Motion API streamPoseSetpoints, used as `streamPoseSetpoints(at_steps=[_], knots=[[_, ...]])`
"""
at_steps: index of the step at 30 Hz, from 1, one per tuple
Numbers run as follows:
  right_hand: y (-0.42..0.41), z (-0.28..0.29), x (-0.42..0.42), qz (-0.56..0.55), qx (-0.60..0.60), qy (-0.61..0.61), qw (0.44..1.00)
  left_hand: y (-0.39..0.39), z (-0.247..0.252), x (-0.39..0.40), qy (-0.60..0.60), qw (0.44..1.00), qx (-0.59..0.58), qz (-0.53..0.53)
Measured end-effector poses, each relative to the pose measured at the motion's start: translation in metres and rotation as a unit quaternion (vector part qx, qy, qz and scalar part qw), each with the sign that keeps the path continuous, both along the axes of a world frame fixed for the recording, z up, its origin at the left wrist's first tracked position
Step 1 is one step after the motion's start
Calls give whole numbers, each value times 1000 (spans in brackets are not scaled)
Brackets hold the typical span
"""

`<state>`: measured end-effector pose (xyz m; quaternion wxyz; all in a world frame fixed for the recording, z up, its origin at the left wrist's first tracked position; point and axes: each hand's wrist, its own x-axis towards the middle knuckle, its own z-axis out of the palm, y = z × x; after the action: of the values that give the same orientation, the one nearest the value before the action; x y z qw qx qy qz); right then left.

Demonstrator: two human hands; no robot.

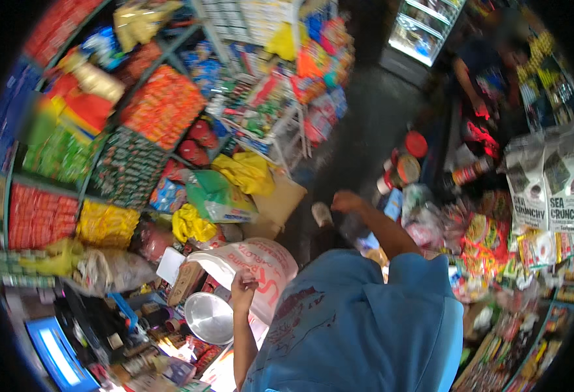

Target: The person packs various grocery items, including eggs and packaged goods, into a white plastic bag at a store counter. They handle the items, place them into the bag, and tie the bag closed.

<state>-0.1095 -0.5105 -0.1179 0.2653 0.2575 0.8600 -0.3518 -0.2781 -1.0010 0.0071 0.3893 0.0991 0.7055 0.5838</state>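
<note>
My left hand [244, 288] has curled fingers in front of a white woven sack [272, 267] with red print. Whether it touches the sack or pinches something small is unclear. Just below and to its left is a round silver metal tray or lid [209, 318]. Farther forward, my right hand [348, 202] is bent inward over the dark floor, blurred by motion. A dark smear lies under it, and I cannot tell if it holds anything. One of my shoes [322, 214] shows beneath.
Shelves of packaged goods [164, 105] line the left. A wire rack [267, 112] and a brown carton [279, 201] border the dark aisle floor [365, 112]. Jars [408, 169] and hanging snack packs [544, 181] stand right. Another person [483, 73] is beyond, near a lit display case [419, 29].
</note>
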Motion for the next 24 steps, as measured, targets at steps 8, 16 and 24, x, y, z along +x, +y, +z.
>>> streamPoseSetpoints(at_steps=[8, 16, 24], knots=[[124, -73, 108, -316, 38, 59, 946, 205, 30, 30, 34, 948, -135, -286], [226, -140, 120, -349, -129, -68, 925, 463, 70, 21, 33, 879, -226, -418], [428, -139, 109, -390, -40, 28, 920, 715, 78, -13, 26, 874, -193, -445]])
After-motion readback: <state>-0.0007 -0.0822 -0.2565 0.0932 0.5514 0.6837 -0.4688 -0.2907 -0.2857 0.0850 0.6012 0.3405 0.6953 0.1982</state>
